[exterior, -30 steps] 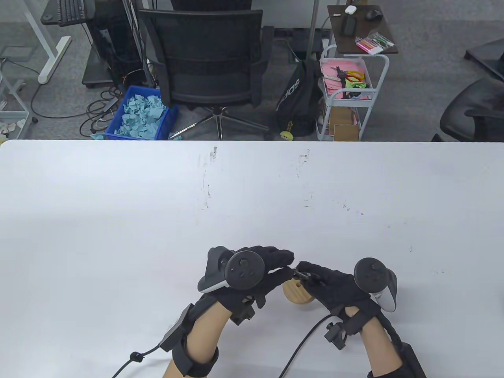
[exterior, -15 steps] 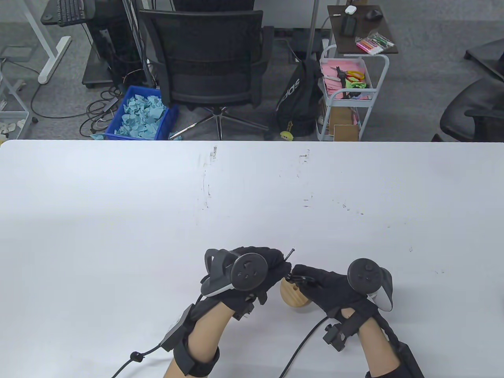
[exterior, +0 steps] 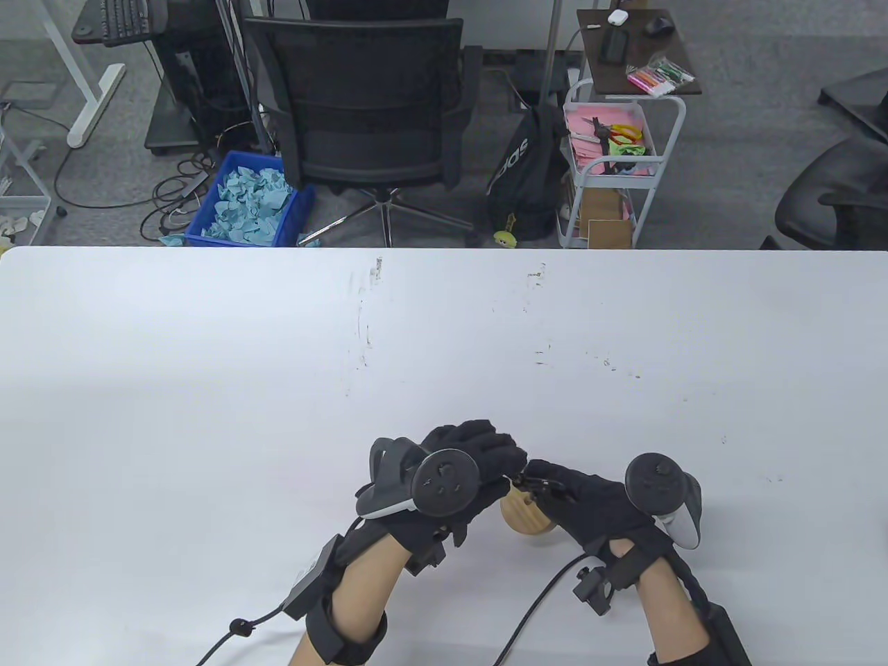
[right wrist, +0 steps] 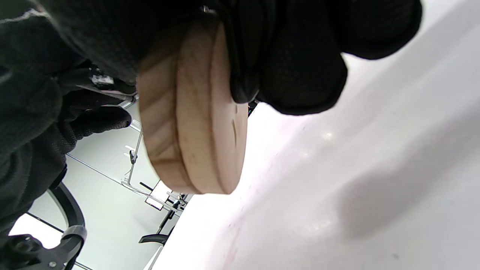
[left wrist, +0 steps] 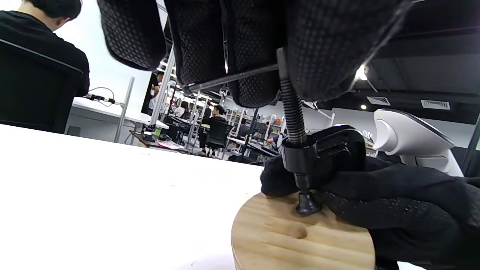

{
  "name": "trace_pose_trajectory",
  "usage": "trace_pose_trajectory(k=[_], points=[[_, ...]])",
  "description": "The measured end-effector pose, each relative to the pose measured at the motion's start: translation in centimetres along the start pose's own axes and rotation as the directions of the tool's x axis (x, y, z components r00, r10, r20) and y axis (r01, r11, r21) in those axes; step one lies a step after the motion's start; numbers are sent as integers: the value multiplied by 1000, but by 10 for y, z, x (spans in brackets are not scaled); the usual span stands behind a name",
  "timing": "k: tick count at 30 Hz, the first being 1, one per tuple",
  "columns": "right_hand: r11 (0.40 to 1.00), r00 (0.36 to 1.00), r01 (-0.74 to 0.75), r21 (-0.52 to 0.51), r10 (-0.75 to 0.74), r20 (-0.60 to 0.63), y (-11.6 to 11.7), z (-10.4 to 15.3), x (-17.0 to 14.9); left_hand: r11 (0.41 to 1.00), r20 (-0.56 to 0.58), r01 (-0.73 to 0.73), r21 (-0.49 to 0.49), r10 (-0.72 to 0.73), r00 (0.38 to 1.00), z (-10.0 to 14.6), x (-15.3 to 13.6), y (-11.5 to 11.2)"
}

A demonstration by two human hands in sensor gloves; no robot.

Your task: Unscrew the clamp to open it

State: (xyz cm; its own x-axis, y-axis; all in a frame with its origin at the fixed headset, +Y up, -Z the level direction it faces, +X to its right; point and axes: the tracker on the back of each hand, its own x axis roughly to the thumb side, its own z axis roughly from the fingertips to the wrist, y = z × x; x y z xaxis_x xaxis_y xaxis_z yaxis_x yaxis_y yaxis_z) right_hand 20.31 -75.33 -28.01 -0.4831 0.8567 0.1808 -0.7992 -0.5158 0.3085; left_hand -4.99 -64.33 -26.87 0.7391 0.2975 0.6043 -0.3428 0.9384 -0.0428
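Black screw clamp (left wrist: 318,157) bites round wooden disc (exterior: 525,517) near bench (exterior: 208,381) front edge. Right hand (exterior: 590,506) grip wraps clamp frame and disc, steadying them. Left hand (exterior: 461,479) just beside, fingers (left wrist: 243,56) pinching crossbar handle (left wrist: 232,78) atop threaded screw (left wrist: 294,112), likely to turn it loose. Screw pad (left wrist: 307,207) touches disc.

Both hands are crowding the near table edge: left hand (exterior: 465,465) and right hand (exterior: 590,503) are meeting over the wooden disc (exterior: 524,517), leaving no gap between them. The white table (exterior: 277,361) is lying open beyond and to both sides.
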Motion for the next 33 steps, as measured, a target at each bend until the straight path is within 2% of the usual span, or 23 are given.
trace_pose_trajectory(k=[10,13,17,22,28,33], points=[[1000,1000,9,1,-9,-9,0,0,0,997,-35,-11,72,13,999,0,-5,2],[1000,1000,14,-3,-14,-8,0,1,0,998,-26,-29,57,31,999,0,-6,2],[999,999,33,-22,-33,1,-5,2,-1,993,-19,-116,-25,115,993,0,-11,5],[999,999,41,-27,-41,3,-7,2,-1,999,-40,-34,-41,32,999,1,-14,5],[999,999,40,-16,-40,-5,-6,2,-2,995,13,-102,-13,103,995,1,-9,4],[1000,1000,16,-3,-16,8,-3,2,0,996,-19,-47,76,48,999,2,-6,3]])
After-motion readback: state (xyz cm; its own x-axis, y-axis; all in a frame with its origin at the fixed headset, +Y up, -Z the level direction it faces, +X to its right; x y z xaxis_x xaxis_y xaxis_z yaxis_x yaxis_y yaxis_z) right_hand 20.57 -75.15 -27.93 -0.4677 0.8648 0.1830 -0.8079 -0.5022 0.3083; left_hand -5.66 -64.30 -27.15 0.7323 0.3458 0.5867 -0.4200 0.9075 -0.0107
